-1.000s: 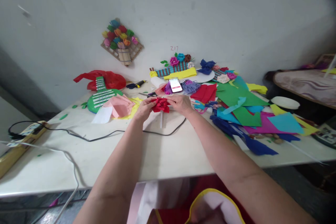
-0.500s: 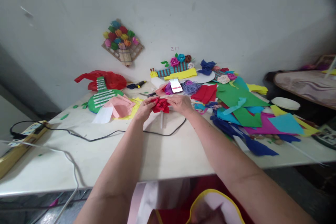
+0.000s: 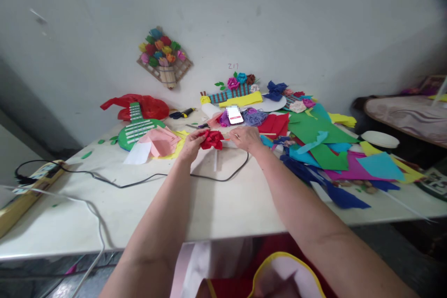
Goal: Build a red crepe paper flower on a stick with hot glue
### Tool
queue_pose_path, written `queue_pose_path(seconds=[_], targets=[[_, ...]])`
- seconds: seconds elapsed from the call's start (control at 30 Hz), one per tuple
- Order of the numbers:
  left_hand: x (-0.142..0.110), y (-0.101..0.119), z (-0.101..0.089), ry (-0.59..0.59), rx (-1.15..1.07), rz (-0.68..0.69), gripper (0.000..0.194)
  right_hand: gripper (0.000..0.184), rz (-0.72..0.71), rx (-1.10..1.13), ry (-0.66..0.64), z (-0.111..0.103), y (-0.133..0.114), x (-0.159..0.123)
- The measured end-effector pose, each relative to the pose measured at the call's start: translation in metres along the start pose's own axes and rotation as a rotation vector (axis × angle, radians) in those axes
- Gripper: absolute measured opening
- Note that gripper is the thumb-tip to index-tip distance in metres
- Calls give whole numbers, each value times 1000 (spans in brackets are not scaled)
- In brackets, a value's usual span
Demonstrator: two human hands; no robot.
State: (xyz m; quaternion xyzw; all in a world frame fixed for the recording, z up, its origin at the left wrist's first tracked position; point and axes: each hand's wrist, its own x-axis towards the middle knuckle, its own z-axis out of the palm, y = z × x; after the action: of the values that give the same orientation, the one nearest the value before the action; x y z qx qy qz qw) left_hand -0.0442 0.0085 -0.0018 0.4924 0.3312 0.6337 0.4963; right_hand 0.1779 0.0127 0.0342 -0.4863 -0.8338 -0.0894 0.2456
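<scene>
My left hand (image 3: 195, 143) is closed on a red paper flower (image 3: 212, 139), pinching its left side above the table. Just right of the flower, my right hand (image 3: 245, 138) is closed around a thin pale stick (image 3: 267, 134), whose end shows beyond the knuckles. A small orange bit lies between the right fingertips and the flower, too small to name. Below the flower a whitish translucent rod (image 3: 215, 162) lies on the table. Behind the hands are a lit phone (image 3: 234, 115) and dark-handled scissors (image 3: 202, 126).
Coloured paper sheets (image 3: 317, 123) cover the table's right side. Pink folded paper (image 3: 161, 142) and a green guitar-shaped craft (image 3: 138, 132) lie left. A black cord (image 3: 139, 180) crosses the table from a power strip (image 3: 38, 179). A white plate (image 3: 380, 138) stands far right.
My right hand has drawn slightly right, away from the red flower, and the thin stick now shows past it. The left hand stays nearly still with the flower.
</scene>
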Motion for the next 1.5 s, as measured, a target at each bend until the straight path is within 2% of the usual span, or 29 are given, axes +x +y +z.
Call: queue_pose_path(seconds=[0.13, 0.27, 0.4, 0.57, 0.63, 0.73, 0.8, 0.87, 0.93, 1.0, 1.13, 1.23, 1.33, 1.5], targets=[[0, 1, 0, 23, -14, 37, 44, 44, 150, -67, -13, -3, 12, 1], [0, 1, 2, 46, -36, 39, 44, 42, 298, -98, -56, 7, 32, 3], [1, 1, 2, 59, -53, 44, 43, 42, 473, -112, -171, 16, 47, 3], [0, 2, 0, 67, -91, 31, 43, 42, 553, -89, -293, 19, 50, 0], [1, 1, 0, 71, -108, 31, 44, 41, 545, -92, -292, 20, 50, -2], [2, -1, -2, 86, -120, 48, 43, 39, 475, -126, -158, 22, 48, -4], [4, -3, -3, 99, -107, 61, 44, 41, 380, -129, -50, 22, 44, -3], [5, -5, -5, 110, -86, 73, 45, 42, 249, -103, -9, 22, 36, 0], [5, -5, -6, 125, -67, 81, 47, 43, 140, -66, -46, 20, 25, 3], [5, -4, -5, 141, -49, 89, 49, 48, 78, -43, -139, 20, 12, 4], [4, -2, -3, 152, 29, 122, 50, 58, 48, -52, -300, 23, -10, 2], [4, -2, -1, 151, 94, 146, 49, 59, 74, -64, -316, 29, -19, -1], [3, -2, 0, 145, 124, 165, 45, 53, 93, -53, -289, 33, -23, -3], [2, 0, 2, 140, 134, 194, 37, 43, 144, -65, -262, 31, -19, -4]])
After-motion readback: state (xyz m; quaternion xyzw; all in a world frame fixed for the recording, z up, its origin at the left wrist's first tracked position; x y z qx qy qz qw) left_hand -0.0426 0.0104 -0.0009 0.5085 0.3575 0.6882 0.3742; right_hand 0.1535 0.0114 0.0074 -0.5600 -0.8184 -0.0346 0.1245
